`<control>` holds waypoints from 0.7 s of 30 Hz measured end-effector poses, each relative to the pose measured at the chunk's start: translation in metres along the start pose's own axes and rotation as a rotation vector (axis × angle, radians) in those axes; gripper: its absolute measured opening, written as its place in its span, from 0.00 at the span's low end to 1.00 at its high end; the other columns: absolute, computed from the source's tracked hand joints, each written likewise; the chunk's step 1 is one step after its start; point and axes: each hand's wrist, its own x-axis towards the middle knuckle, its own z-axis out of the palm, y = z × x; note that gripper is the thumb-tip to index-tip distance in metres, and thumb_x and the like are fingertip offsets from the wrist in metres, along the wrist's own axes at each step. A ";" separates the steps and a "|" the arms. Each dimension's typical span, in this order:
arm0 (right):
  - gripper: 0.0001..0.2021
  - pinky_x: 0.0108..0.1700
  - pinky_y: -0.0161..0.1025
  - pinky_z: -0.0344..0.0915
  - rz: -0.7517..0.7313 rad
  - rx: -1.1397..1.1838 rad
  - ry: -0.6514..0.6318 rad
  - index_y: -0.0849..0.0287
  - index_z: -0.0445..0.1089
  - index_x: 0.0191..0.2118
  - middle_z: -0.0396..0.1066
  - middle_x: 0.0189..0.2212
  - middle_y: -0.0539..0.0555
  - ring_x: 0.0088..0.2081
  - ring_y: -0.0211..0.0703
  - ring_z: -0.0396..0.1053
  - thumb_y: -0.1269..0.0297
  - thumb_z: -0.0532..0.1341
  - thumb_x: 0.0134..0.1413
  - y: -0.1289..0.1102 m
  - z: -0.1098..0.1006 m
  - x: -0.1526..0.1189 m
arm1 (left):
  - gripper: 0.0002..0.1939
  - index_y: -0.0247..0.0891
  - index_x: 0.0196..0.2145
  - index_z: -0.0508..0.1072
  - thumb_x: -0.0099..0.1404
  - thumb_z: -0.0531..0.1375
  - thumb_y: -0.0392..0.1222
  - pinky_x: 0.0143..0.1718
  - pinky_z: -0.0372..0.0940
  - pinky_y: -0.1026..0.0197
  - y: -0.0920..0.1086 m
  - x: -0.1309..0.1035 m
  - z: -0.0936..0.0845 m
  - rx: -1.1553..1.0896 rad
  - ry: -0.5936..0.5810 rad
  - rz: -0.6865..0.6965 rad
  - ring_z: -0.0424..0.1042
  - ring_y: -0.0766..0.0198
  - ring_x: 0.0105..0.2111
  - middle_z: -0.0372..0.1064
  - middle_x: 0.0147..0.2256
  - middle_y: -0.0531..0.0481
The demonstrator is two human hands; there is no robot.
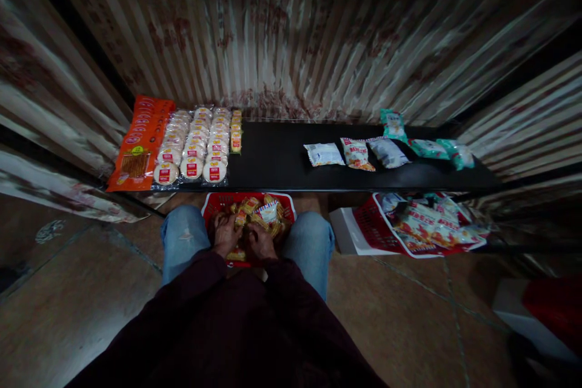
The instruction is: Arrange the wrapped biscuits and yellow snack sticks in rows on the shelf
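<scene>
Both my hands are inside a red basket (291,199) held between my knees, among small yellow-wrapped snack packets (250,205). The fingers of my left hand (227,233) are bent around one yellow snack packet (240,219) at the left side. Close beside it, my right hand (260,240) is closed with curled fingers; what they grip is hidden. A white-and-blue striped snack bag (269,211) lies on the packets just beyond my right hand. On the shelf above, a short row of similar yellow packets (236,132) stands right of the round crackers.
A black shelf (273,160) crosses in front of me. On its left lie an orange bag (139,145) and rows of wrapped round crackers (191,167); on its right, white bags (357,153) and green bags (427,148). A second red basket (370,224) of snack bags stands lower right.
</scene>
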 end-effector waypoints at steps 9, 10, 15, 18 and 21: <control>0.22 0.55 0.50 0.65 0.226 0.466 0.060 0.57 0.70 0.50 0.73 0.47 0.59 0.48 0.49 0.71 0.56 0.59 0.50 0.008 0.007 0.009 | 0.21 0.40 0.44 0.73 0.54 0.53 0.28 0.52 0.63 0.56 0.003 -0.012 -0.016 -0.264 0.054 0.042 0.69 0.58 0.47 0.69 0.45 0.45; 0.22 0.55 0.51 0.65 0.229 0.467 0.055 0.57 0.70 0.50 0.73 0.48 0.59 0.49 0.49 0.71 0.55 0.59 0.50 0.007 0.007 0.009 | 0.20 0.40 0.41 0.74 0.53 0.52 0.27 0.51 0.63 0.57 0.003 -0.010 -0.019 -0.297 0.065 0.046 0.69 0.59 0.46 0.69 0.43 0.46; 0.23 0.60 0.50 0.57 0.069 0.291 0.016 0.55 0.69 0.52 0.69 0.53 0.58 0.56 0.50 0.64 0.60 0.62 0.48 0.001 0.002 0.007 | 0.12 0.39 0.28 0.74 0.54 0.53 0.29 0.45 0.65 0.60 0.002 0.006 -0.030 -0.398 0.064 -0.030 0.69 0.63 0.36 0.68 0.31 0.50; 0.18 0.57 0.49 0.61 -0.014 0.187 -0.044 0.57 0.71 0.47 0.71 0.48 0.58 0.51 0.48 0.68 0.64 0.60 0.48 -0.002 0.001 0.005 | 0.08 0.39 0.24 0.73 0.53 0.54 0.30 0.41 0.65 0.61 0.003 0.016 -0.030 -0.456 0.035 -0.157 0.69 0.64 0.33 0.68 0.28 0.52; 0.12 0.55 0.49 0.63 -0.065 0.055 -0.073 0.58 0.74 0.40 0.69 0.50 0.59 0.52 0.50 0.67 0.68 0.60 0.48 -0.003 -0.001 0.003 | 0.07 0.38 0.25 0.73 0.54 0.56 0.32 0.36 0.66 0.62 0.004 0.023 -0.028 -0.508 -0.030 -0.292 0.69 0.65 0.29 0.69 0.25 0.54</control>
